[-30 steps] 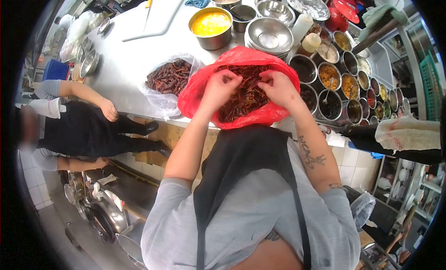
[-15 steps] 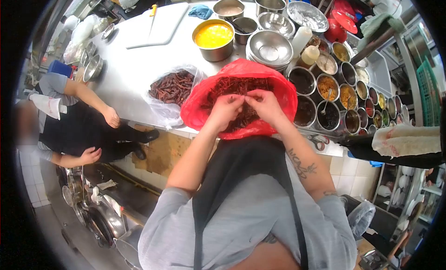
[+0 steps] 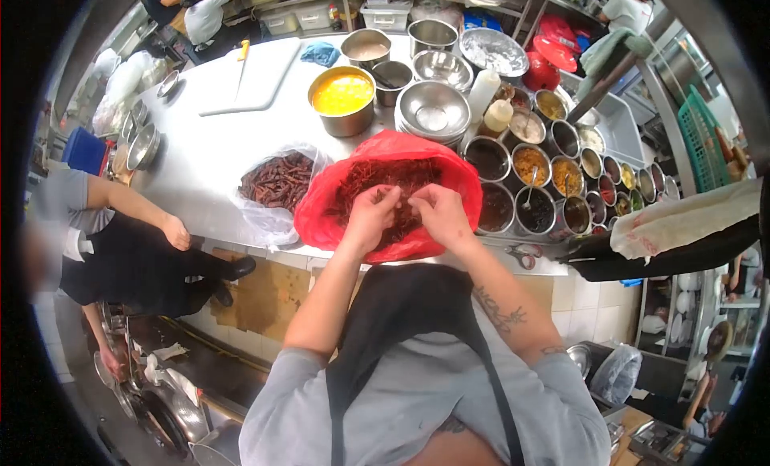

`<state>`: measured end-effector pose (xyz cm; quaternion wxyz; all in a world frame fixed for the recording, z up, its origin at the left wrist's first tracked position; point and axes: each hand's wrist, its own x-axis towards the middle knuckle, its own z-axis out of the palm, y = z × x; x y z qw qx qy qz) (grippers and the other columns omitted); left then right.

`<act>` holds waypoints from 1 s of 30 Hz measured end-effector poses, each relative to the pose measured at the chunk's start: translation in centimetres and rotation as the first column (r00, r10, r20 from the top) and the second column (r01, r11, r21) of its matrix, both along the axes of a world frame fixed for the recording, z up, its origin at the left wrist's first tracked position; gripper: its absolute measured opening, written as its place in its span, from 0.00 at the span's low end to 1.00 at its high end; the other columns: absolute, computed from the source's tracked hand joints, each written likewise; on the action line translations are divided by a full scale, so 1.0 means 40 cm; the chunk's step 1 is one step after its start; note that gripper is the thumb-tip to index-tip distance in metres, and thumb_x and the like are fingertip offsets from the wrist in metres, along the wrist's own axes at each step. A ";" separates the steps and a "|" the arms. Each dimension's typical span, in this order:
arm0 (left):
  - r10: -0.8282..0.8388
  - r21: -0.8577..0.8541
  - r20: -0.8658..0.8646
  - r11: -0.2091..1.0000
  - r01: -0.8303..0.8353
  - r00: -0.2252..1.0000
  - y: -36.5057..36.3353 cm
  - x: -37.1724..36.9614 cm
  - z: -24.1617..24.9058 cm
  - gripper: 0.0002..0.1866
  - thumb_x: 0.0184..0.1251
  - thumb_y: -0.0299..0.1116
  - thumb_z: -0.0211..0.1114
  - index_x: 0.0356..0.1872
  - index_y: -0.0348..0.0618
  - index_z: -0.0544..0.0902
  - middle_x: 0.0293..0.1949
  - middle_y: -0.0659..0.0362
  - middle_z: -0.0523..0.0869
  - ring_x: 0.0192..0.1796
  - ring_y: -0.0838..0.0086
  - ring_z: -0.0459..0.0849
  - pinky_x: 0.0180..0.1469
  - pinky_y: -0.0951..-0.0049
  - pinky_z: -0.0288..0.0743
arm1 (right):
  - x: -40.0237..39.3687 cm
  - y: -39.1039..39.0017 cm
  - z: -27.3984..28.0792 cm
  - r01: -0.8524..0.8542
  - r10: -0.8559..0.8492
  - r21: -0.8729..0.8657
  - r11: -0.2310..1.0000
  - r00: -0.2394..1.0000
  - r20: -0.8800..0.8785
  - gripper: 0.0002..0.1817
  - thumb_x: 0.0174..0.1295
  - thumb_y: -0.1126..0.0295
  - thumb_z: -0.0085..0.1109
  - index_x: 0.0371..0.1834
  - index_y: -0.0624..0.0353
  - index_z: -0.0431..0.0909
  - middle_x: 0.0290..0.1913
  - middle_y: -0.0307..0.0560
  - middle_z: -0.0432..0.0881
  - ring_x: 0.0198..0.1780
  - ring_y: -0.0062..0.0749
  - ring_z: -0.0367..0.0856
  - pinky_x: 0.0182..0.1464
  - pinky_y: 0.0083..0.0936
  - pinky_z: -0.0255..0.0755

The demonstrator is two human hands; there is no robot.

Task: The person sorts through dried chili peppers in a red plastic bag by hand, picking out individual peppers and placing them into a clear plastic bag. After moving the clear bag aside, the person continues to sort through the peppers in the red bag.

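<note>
A crumpled red plastic bag stands wide open at the table's front edge, full of thin dark-red, stringy pieces that look like dried chillies. Over its mouth, my left hand has thumb and fingers pinched together. My right hand is pinched likewise, a small gap away from the left. Whatever lies between the fingertips is too small to name. Left of the red bag, a clear plastic bag holds thicker, dark reddish-brown long pieces.
Metal bowls and a pot of yellow liquid stand behind the bags. Several sauce containers crowd the right side, with scissors in front. A knife lies on a white cutting board. A co-worker is at left.
My fingertips, together before, have parted slightly over the red bag. The view has shifted, so the table sits further left. The co-worker's lower hand has moved down toward the pans.
</note>
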<state>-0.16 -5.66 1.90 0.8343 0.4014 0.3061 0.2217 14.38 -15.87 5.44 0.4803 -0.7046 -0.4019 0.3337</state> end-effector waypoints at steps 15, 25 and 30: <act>0.252 -0.431 0.209 0.891 -0.142 0.945 -0.060 -0.049 -0.025 0.13 0.80 0.43 0.55 0.37 0.47 0.77 0.28 0.65 0.73 0.23 0.82 0.64 0.25 0.82 0.57 | 0.110 0.063 -0.001 -0.386 0.391 -0.070 0.920 0.887 0.246 0.21 0.56 0.76 0.67 0.55 0.58 0.81 0.52 0.51 0.84 0.48 0.46 0.84 0.53 0.34 0.79; 0.284 -0.178 -0.040 0.941 -0.287 0.958 -0.119 -0.039 0.042 0.08 0.77 0.38 0.60 0.37 0.49 0.74 0.27 0.65 0.78 0.25 0.80 0.73 0.21 0.81 0.58 | 0.118 0.031 -0.144 -0.382 0.511 -0.344 0.858 0.702 0.496 0.16 0.54 0.68 0.69 0.48 0.54 0.85 0.55 0.59 0.75 0.57 0.57 0.78 0.58 0.47 0.76; 0.256 -0.149 -0.062 0.953 -0.263 0.965 -0.106 -0.031 0.022 0.08 0.76 0.38 0.61 0.37 0.49 0.75 0.24 0.67 0.75 0.24 0.82 0.71 0.21 0.82 0.57 | 0.105 0.002 -0.061 -0.311 0.369 -0.200 0.929 0.818 0.442 0.14 0.61 0.68 0.61 0.49 0.57 0.86 0.42 0.66 0.85 0.48 0.62 0.83 0.53 0.49 0.76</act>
